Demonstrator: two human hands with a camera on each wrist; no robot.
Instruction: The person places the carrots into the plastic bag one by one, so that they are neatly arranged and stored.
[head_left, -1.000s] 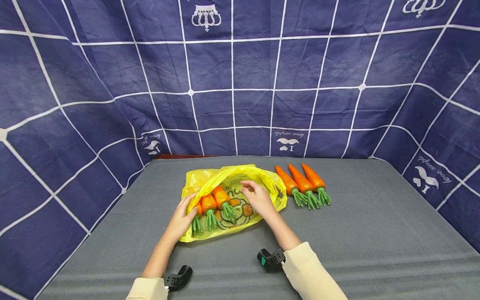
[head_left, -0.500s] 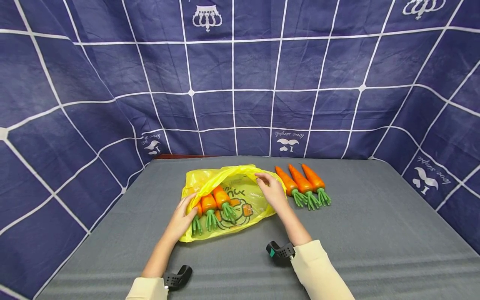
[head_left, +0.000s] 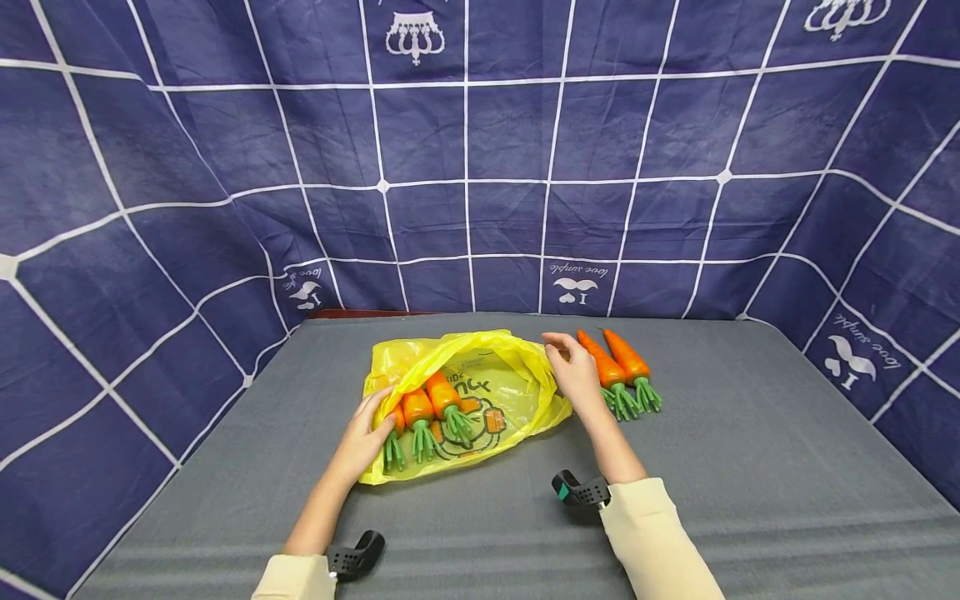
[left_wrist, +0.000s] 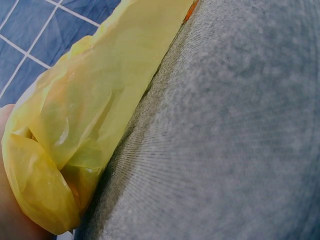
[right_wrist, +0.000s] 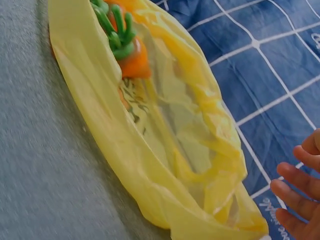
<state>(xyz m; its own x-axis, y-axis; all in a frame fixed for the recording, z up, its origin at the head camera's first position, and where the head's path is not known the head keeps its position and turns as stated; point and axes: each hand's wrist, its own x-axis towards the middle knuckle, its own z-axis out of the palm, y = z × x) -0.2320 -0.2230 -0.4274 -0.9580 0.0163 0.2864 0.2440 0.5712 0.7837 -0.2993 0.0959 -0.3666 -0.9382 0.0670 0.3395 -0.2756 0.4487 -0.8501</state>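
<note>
A yellow plastic bag (head_left: 480,339) lies on the table with its mouth spread toward me. Several orange carrots with green tops (head_left: 448,404) rest inside its left part. My left hand (head_left: 363,437) holds the bag's left rim, thumb at the opening, and yellow film bunches beside that hand in the left wrist view. Just past the bag's right end, my right hand (head_left: 576,377) hovers with loosely bent fingers (right_wrist: 295,200) and nothing in them. Beneath and beside it lie more carrots (head_left: 628,358) outside the bag, the nearest one mostly hidden by the hand.
A grey cloth covers the table (head_left: 750,433). Blue curtains (head_left: 502,217) with white grid lines rise behind it and on both sides. Black bands (head_left: 581,489) sit on both wrists, below cream sleeves.
My right hand has moved right, from inside the bag's mouth across its right rim to the loose carrots. My left hand and the carrots have stayed put.
</note>
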